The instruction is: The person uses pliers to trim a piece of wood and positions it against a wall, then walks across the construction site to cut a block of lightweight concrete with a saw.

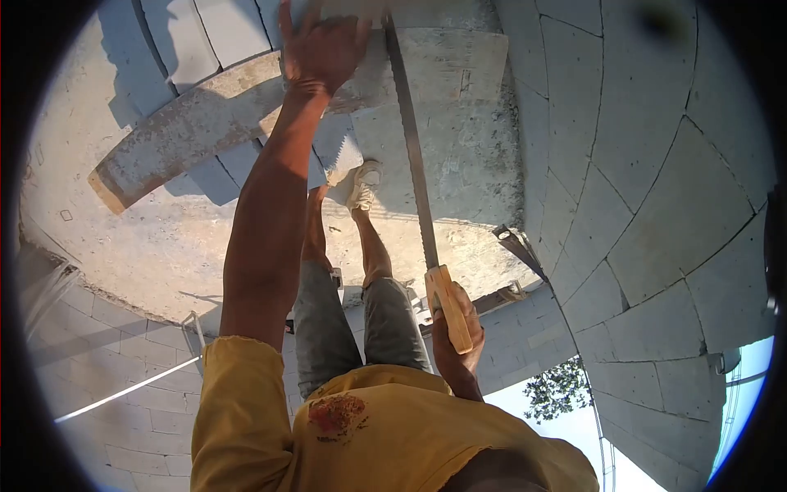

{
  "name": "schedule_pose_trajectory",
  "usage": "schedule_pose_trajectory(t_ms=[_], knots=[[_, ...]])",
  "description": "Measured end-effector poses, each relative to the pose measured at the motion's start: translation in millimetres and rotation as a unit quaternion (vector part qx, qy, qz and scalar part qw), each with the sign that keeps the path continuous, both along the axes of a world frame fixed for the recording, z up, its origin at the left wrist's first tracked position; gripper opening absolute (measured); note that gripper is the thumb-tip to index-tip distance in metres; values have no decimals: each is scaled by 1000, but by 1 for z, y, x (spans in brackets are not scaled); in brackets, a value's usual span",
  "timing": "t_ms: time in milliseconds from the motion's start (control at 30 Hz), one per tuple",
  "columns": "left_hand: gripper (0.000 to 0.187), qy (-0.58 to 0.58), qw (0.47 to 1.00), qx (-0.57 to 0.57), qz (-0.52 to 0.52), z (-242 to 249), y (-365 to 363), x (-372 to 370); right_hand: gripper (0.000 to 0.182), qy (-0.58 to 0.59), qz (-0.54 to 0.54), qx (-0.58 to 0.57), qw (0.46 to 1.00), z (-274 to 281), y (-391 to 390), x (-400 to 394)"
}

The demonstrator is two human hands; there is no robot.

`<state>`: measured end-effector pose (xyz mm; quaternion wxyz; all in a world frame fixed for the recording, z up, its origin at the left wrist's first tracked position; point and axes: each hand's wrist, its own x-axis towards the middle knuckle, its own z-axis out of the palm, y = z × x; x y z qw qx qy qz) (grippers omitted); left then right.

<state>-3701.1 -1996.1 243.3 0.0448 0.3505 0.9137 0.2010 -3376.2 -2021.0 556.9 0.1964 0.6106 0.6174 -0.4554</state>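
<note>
In the head view, my right hand [459, 332] is closed around the wooden handle of a handsaw [414, 156]. Its long toothed blade points away from me, toward the top of the view. My left hand [326, 51] reaches forward with its fingers spread, just left of the blade's far end; the fingertips are blurred near the top edge. Below that hand runs a long worn plank [188, 111], which looks bent through the lens. To the right of the blade lies a flat pale board [455, 66].
Grey blocks [184, 41] lie at the upper left, partly in shadow. A block wall [639, 189] rises on the right, with a dark tool [518, 248] near its foot. Close to my shoe [365, 184] is a jagged-edged grey piece [338, 148]. The concrete floor [156, 254] is dusty.
</note>
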Motion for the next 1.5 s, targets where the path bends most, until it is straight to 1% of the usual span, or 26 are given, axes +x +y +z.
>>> schedule_pose_trajectory(t_ms=[67, 133, 167, 200, 233, 300, 367, 467, 500, 600, 633, 667, 700, 767, 867, 967, 1033, 1100, 1133, 1167, 1233, 1300, 1333, 1400, 1467, 1500], knots=[[42, -35, 999, -11, 7, 7, 4, 5, 47, 54, 61, -7, 997, -24, 20, -29], [42, -18, 1000, -9, 12, 0, 5, -2, 53, 184, 123, 113, 969, -128, 43, -86], [42, -17, 1000, -12, 3, 3, 4, 1, 53, 182, 83, 108, 974, -154, 64, -139], [42, -17, 1000, -18, -6, 5, 1, 2, 52, 198, -26, 22, 980, -175, 85, -178], [42, -6, 1000, -19, -3, 6, 1, -2, 54, 206, 2, 19, 978, -185, 92, -192], [41, -24, 999, -29, -11, 14, -7, 17, 59, 155, 12, 22, 988, -160, 87, -177], [41, 29, 1000, 9, 7, 4, 15, -17, 50, 193, 71, 114, 972, -112, 42, -90], [40, -4, 1000, -6, -4, 2, -13, 14, 46, -82, 60, 24, 995, -1, -4, -13], [39, -30, 999, -13, -5, 13, -10, 13, 45, -20, 47, 16, 999, 2, -2, -21], [38, -14, 999, 39, 14, 2, 7, -13, 46, 184, 117, 138, 966, -129, 46, -83], [37, -34, 998, 48, 1, 7, -1, -2, 49, 197, 72, 133, 969, -160, 63, -135], [36, -38, 999, 27, -2, 9, -7, 2, 52, 206, -20, 32, 978, -176, 83, -181], [36, -32, 999, 10, 1, 9, -6, -7, 51, 204, -10, 26, 979, -181, 78, -184], [35, -61, 998, 4, -19, 18, 1, 12, 50, 172, -3, 47, 984, -161, 78, -174], [34, -29, 999, 27, 4, 4, 7, -17, 53, 134, 85, 98, 982, -67, 8, -32], [34, -85, 996, -7, -18, 23, -4, 0, 46, -35, -17, -6, 999, 18, -12, -25], [34, -60, 998, 2, -24, 11, -3, 0, 47, 115, 47, 51, 991, -67, 15, -48], [34, -51, 998, 11, -25, 10, -7, 3, 51, 179, 109, 137, 968, -154, 52, -131], [34, -55, 998, 18, -22, 8, -8, 4, 51, 181, 29, 87, 979, -179, 70, -173], [34, -47, 998, 31, -9, 4, -4, -1, 53, 202, 30, 84, 975, -191, 76, -186], [35, -52, 998, 18, -16, 5, -10, 10, 57, 189, 4, 78, 979, -171, 71, -175], [35, -31, 999, 32, -10, 3, 4, -11, 50, 156, 50, 127, 978, -122, 30, -91], [36, -18, 999, 34, -3, 2, 2, -16, 51, 156, 132, 148, 968, -92, 15, -56], [38, -89, 996, 1, -14, 11, -13, 12, 50, 28, 61, 64, 996, -16, -8, -30], [39, -137, 990, -25, -6, 24, -3, 0, 49, -23, -39, -26, 999, -14, 1, -48], [40, -109, 994, -8, -6, 16, 5, -11, 50, 100, 87, 85, 988, -64, 6, -47]])
